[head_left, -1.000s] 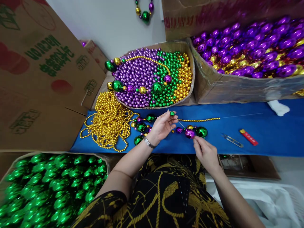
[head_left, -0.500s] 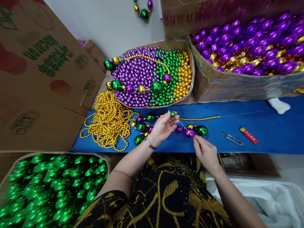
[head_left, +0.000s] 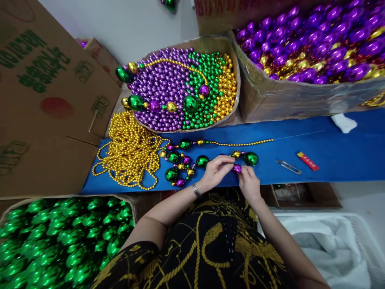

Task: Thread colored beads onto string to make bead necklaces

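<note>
My left hand (head_left: 214, 173) and my right hand (head_left: 248, 181) meet over the front edge of the blue table (head_left: 331, 158). Their fingertips pinch a bead strand (head_left: 192, 160) at a purple bead (head_left: 237, 168), beside a gold bead and a large green bead (head_left: 250, 158). The strand of green, purple and gold beads curls leftward on the cloth. A thin line of small gold beads (head_left: 246, 143) runs right from it and ends in a bare wire. My left wrist wears a metal bracelet.
A pile of gold bead chain (head_left: 129, 150) lies left. Behind stand a round box of small purple, green and gold beads (head_left: 180, 90) and a box of large purple beads (head_left: 313, 44). Snips (head_left: 288, 166) and a red lighter (head_left: 307, 161) lie right. A green bead box (head_left: 60, 241) sits lower left.
Both hands came together and lower toward the table's front edge. The left hand no longer holds up the small green bead; the view shifted downward.
</note>
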A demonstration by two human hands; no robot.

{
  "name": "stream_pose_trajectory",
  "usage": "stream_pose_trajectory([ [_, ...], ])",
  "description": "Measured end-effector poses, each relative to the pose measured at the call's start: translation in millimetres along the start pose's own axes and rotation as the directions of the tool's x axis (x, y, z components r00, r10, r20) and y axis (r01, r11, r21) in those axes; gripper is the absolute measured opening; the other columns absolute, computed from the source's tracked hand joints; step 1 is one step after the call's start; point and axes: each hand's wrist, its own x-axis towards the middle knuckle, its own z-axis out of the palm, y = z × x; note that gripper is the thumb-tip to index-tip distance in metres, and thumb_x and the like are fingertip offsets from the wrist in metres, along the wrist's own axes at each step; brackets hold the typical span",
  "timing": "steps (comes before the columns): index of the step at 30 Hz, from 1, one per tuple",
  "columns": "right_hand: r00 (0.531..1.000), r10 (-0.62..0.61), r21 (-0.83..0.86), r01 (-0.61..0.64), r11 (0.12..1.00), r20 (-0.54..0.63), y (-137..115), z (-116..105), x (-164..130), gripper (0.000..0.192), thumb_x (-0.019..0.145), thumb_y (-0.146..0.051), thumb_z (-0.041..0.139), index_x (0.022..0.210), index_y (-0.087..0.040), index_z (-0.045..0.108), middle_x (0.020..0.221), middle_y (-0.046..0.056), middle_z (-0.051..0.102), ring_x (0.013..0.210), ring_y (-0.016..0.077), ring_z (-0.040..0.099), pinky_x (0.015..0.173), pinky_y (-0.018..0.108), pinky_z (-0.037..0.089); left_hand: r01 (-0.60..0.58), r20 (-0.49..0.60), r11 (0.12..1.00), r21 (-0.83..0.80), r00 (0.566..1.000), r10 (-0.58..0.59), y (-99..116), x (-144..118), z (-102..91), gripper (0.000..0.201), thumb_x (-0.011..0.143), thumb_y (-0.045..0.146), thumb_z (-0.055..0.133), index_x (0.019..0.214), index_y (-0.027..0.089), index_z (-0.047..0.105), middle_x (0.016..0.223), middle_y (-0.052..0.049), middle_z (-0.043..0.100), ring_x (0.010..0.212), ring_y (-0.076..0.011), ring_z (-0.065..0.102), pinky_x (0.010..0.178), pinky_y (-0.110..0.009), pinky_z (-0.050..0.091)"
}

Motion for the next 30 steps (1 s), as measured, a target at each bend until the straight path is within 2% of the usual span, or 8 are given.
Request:
stream_pose_trajectory([
  [2, 0.999, 0.033, -0.017, -0.033, 0.999, 0.007, 1.0, 0.9, -1.0, 0.026, 0.094, -0.028, 0.042, 0.097, -0.019, 0.066, 0.098, 0.010, 0.066, 0.076, 0.0186, 0.063, 0.060, 0.027, 0.048, -0.113, 0.039, 0.987, 0.112, 0.993, 0.109, -11.3, -4.9, 8.0, 0.016, 0.090, 0.029, 0.063, 0.094, 0.016, 0.073, 0.101, -0.009, 0.074, 0.098, -0.0166, 0.069, 0.089, -0.032, 0.055],
  [5, 0.998, 0.008, 0.019, -0.009, 1.000, 0.064, 1.9, -12.4, -0.6, 0.030, 0.093, -0.025, 0.043, 0.111, -0.019, 0.066, 0.101, 0.010, 0.067, 0.080, 0.0196, 0.065, 0.066, 0.029, 0.053, -0.171, 0.024, 0.960, 0.224, 0.985, 0.170, -25.3, -6.9, 17.5, 0.016, 0.091, 0.029, 0.063, 0.092, 0.016, 0.073, 0.097, -0.009, 0.076, 0.092, -0.0161, 0.070, 0.088, -0.032, 0.055],
  [9, 1.000, 0.006, 0.182, -0.011, 0.983, 0.025, -2.1, -51.1, 2.0, 0.038, 0.095, -0.023, 0.045, 0.131, -0.020, 0.057, 0.107, 0.009, 0.068, 0.089, 0.0192, 0.067, 0.077, 0.030, 0.055, -0.197, 0.140, 0.923, 0.330, 0.977, 0.158, -34.3, -2.7, 29.3, 0.018, 0.090, 0.032, 0.064, 0.094, 0.017, 0.073, 0.096, -0.007, 0.076, 0.090, -0.0169, 0.070, 0.086, -0.033, 0.055],
  [13, 0.996, -0.057, 0.303, 0.074, 0.950, -0.062, -10.4, -75.9, 6.8, 0.030, 0.095, -0.027, 0.053, 0.122, -0.020, 0.063, 0.107, 0.008, 0.067, 0.086, 0.0153, 0.067, 0.077, 0.026, 0.055, -0.190, 0.283, 0.889, 0.416, 0.956, 0.072, -37.4, 2.8, 42.9, 0.017, 0.092, 0.022, 0.059, 0.101, 0.018, 0.073, 0.101, -0.007, 0.075, 0.096, -0.0180, 0.067, 0.090, -0.035, 0.053],
  [17, 0.978, -0.113, 0.263, 0.157, 0.952, -0.175, -9.9, -76.7, 10.7, 0.018, 0.094, -0.023, 0.055, 0.106, -0.021, 0.068, 0.099, 0.006, 0.069, 0.091, 0.0156, 0.067, 0.084, 0.028, 0.055, -0.202, 0.293, 0.873, 0.444, 0.954, 0.072, -39.5, 5.9, 49.0, 0.018, 0.091, 0.021, 0.058, 0.101, 0.018, 0.073, 0.107, -0.008, 0.073, 0.100, -0.0196, 0.064, 0.092, -0.038, 0.052],
  [21, 0.970, -0.059, 0.313, 0.133, 0.940, -0.235, -5.9, -79.6, 12.7, 0.011, 0.093, -0.019, 0.057, 0.099, -0.020, 0.067, 0.096, 0.005, 0.071, 0.088, 0.0145, 0.067, 0.082, 0.027, 0.055, -0.254, 0.260, 0.872, 0.419, 0.953, 0.153, -40.4, 6.0, 45.7, 0.025, 0.093, 0.036, 0.057, 0.098, 0.018, 0.074, 0.106, -0.007, 0.074, 0.103, -0.0214, 0.062, 0.093, -0.039, 0.050],
  [27, 0.979, -0.048, 0.274, 0.102, 0.956, -0.196, -8.4, -66.4, 9.2, 0.020, 0.094, -0.024, 0.055, 0.109, -0.020, 0.068, 0.102, 0.009, 0.070, 0.095, 0.0172, 0.067, 0.085, 0.030, 0.056, -0.231, 0.302, 0.896, 0.380, 0.946, 0.116, -46.0, 3.4, 43.1, 0.031, 0.098, 0.035, 0.047, 0.098, 0.018, 0.073, 0.096, -0.008, 0.074, 0.095, -0.0192, 0.064, 0.092, -0.038, 0.050],
  [30, 0.976, 0.005, 0.278, 0.056, 0.959, -0.216, -7.2, -59.8, 6.9, 0.018, 0.095, -0.030, 0.054, 0.098, -0.020, 0.068, 0.096, 0.009, 0.070, 0.092, 0.0180, 0.068, 0.085, 0.032, 0.056, -0.232, 0.292, 0.896, 0.377, 0.948, 0.123, -48.3, 3.5, 45.2, 0.031, 0.097, 0.037, 0.049, 0.097, 0.017, 0.074, 0.095, -0.009, 0.074, 0.095, -0.0197, 0.064, 0.090, -0.037, 0.051],
])
